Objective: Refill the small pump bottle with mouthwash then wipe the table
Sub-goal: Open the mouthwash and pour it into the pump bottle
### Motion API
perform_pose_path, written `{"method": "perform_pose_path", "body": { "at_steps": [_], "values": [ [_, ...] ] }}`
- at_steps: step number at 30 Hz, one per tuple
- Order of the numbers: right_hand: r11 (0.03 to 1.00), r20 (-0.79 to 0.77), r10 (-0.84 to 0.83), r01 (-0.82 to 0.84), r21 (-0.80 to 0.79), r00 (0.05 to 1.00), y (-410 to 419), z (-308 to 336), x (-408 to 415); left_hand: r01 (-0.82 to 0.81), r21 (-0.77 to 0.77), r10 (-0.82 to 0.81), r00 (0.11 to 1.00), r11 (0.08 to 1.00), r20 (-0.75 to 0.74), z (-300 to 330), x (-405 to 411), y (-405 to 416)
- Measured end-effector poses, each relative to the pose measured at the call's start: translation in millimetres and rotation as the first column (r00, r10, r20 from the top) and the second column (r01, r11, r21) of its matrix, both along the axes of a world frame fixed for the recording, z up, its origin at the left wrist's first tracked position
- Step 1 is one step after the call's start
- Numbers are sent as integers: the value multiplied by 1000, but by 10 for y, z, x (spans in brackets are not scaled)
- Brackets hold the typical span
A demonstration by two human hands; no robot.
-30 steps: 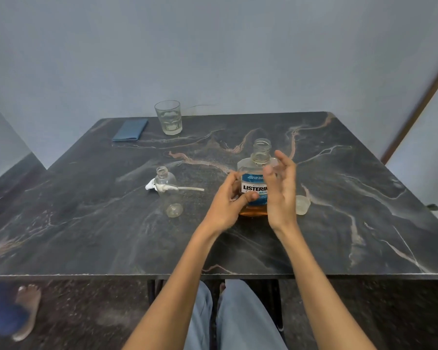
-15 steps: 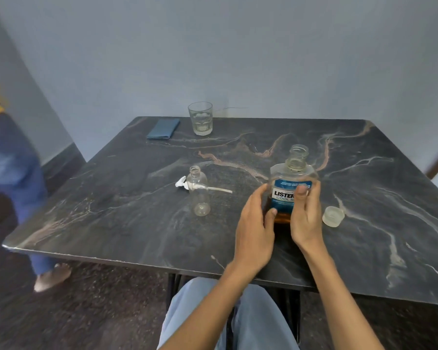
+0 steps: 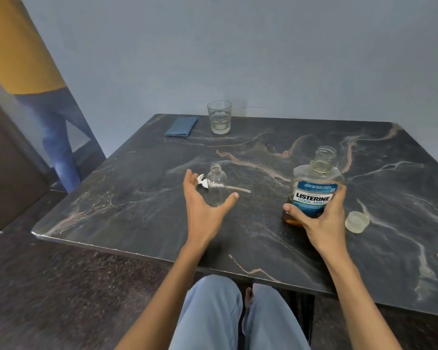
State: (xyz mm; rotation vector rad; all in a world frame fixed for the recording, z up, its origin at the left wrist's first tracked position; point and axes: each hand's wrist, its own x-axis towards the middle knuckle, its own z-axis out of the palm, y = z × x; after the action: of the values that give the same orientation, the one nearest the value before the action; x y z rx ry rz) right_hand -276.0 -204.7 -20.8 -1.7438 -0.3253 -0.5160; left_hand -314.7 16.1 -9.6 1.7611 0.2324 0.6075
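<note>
Though uncapped, two bottles (image 3: 314, 188) (image 3: 216, 184), one cap (image 3: 357, 221)

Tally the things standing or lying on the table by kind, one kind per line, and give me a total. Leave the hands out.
Bottles: 2, the uncapped mouthwash bottle and the small open pump bottle
Drinking glass: 1
Pump head with its tube, lying behind the small bottle: 1
Loose cap: 1
Folded blue cloth: 1
Total: 6
</note>
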Motion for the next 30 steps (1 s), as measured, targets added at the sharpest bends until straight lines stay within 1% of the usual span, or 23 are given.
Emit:
{"method": "perform_pose_path", "body": {
  "at_steps": [2, 5, 8, 13, 17, 22, 25, 30],
  "values": [
    [1000, -7, -1, 1, -9, 1000, -7, -13, 9, 84, 17, -83, 995, 996, -55, -54, 34, 54],
    [1000, -13, -13, 13, -11, 1000, -10, -30, 15, 142, 43, -140, 989, 989, -57, -111, 64, 59],
    [999, -18, -34, 34, -14, 999, -1, -38, 17, 138, 63, -135, 989, 988, -57, -132, 73, 49],
    [997, -22, -63, 62, -36, 998, 17, -14, -3, 160, 126, -148, 984, 979, -98, -175, 95, 60],
    [996, -28, -92, 91, -19, 995, 51, 26, -18, 168, 136, -154, 982, 976, -106, -177, 104, 61],
    [981, -30, -195, 196, 7, 980, 152, 102, -18, 162, 131, -149, 983, 978, -104, -188, 98, 60],
    [968, -34, -252, 251, -16, 967, 196, 136, -6, 154, 125, -142, 984, 980, -105, -192, 99, 57],
    [934, -19, -335, 330, -138, 942, 319, 224, -12, 147, 139, -133, 985, 979, -105, -192, 101, 52]
  ]
}}
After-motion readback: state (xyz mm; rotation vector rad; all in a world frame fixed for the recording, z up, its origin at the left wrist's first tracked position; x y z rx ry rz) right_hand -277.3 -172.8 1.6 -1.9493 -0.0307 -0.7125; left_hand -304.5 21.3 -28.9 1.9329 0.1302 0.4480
